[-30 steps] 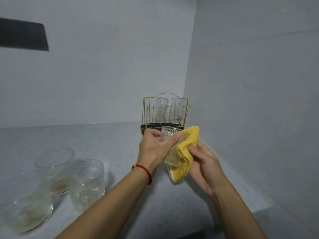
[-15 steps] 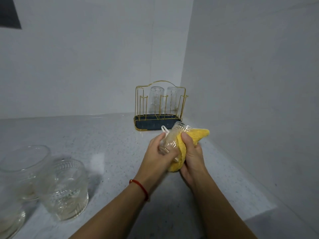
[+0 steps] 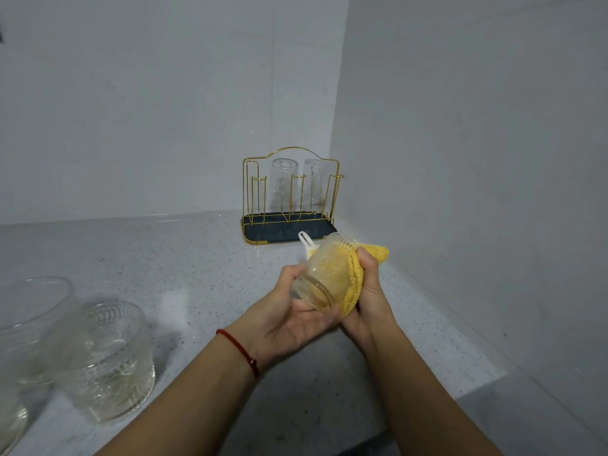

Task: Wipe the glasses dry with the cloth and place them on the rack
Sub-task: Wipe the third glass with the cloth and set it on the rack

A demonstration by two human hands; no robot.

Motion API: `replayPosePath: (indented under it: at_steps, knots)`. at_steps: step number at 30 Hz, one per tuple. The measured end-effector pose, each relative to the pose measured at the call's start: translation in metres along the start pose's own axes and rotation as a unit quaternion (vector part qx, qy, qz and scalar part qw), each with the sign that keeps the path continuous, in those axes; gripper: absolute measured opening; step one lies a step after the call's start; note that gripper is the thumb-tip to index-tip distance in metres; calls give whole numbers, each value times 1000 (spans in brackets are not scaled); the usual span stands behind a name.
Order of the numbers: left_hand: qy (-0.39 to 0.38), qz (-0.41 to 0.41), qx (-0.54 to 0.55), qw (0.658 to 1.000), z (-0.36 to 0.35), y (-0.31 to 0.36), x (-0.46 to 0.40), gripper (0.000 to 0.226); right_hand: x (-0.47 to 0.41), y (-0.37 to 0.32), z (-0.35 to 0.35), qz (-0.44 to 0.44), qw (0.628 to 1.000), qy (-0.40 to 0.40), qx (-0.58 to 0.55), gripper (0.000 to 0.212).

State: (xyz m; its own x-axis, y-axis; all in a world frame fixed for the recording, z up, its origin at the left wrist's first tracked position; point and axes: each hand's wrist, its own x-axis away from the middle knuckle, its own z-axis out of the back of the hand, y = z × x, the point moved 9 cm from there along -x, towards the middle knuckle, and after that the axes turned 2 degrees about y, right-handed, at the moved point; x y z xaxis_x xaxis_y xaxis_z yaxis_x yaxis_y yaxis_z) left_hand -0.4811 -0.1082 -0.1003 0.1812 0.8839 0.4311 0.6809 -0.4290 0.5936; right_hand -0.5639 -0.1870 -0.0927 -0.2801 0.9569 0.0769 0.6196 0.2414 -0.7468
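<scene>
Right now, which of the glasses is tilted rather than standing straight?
The glass gripped by both hands, half wrapped in the yellow cloth. The two glasses on the gold rack hang upside down, and those at left stand upright on the counter.

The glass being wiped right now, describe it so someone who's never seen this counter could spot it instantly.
Start at the gold wire rack in the counter's far corner, then come nearer to the two hands in front of it. The left hand holds the ribbed glass tilted on its side. Unlike the other glasses, it is off the counter and wrapped by the yellow cloth in the right hand.
</scene>
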Motion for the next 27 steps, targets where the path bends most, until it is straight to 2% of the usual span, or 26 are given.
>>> replayPosePath:
  at_steps: [1, 2, 3, 4, 5, 6, 7, 9, 10, 11, 13, 15, 17, 18, 21, 23, 24, 27]
  knots:
    - [10, -44, -56, 997, 1, 6, 1, 55, -1, 0, 0, 6, 1000, 1, 0, 102]
    - [40, -119, -157, 980, 5, 15, 2, 45, -2, 0, 1, 10, 1000, 4, -1, 107]
    - [85, -216, -298, 926, 6, 29, 8, 41, -2, 0, 0, 14, 1000, 7, 1, 110]
    - [133, -312, -432, 836, 2, 42, 18, 44, -3, 0, 1, 16, 1000, 8, 4, 111]
    - [167, -374, -505, 760, -1, 48, 23, 48, -3, 0, 2, 17, 1000, 13, 2, 111]
    - [184, -393, -516, 739, -2, 50, 25, 50, -3, 0, 3, 10, 1000, 10, -4, 108]
    - [171, -370, -476, 779, 1, 48, 22, 51, -2, 1, 4, -1, 1000, 8, -12, 101]
    - [89, -215, -291, 928, 5, 27, 5, 58, 2, 1, 5, -16, 1000, 1, -24, 82]
    - [40, -128, -187, 973, -1, 14, 5, 63, 3, 0, 5, -14, 1000, -6, -27, 76]
    - [10, -73, -126, 989, -6, 6, 7, 66, 3, -1, 4, -8, 1000, -10, -29, 72]
    - [1, -67, -135, 989, -9, 4, 9, 63, 4, -3, 2, 7, 1000, -13, -27, 75]
    - [55, -150, -230, 960, 0, 14, 6, 53, 5, -2, 1, 12, 1000, -13, -20, 86]
    - [92, -220, -287, 928, 4, 22, 5, 62, 4, -2, 3, 2, 999, -14, -33, 75]
    - [86, -217, -284, 930, 4, 20, 4, 67, 5, -2, 3, -4, 999, -13, -37, 69]
    - [25, -50, -180, 982, -1, -5, 6, 80, 7, -5, 4, 2, 999, -10, -42, 66]
    - [13, -31, -202, 979, -2, -8, 5, 90, 7, -5, 6, 9, 999, -6, -34, 67]
    - [25, -63, -241, 968, -1, -3, 3, 89, 7, -6, 6, 15, 999, -3, -28, 72]
    - [70, -207, -324, 920, 1, 14, 2, 64, 5, -6, 9, 20, 1000, -5, -21, 90]
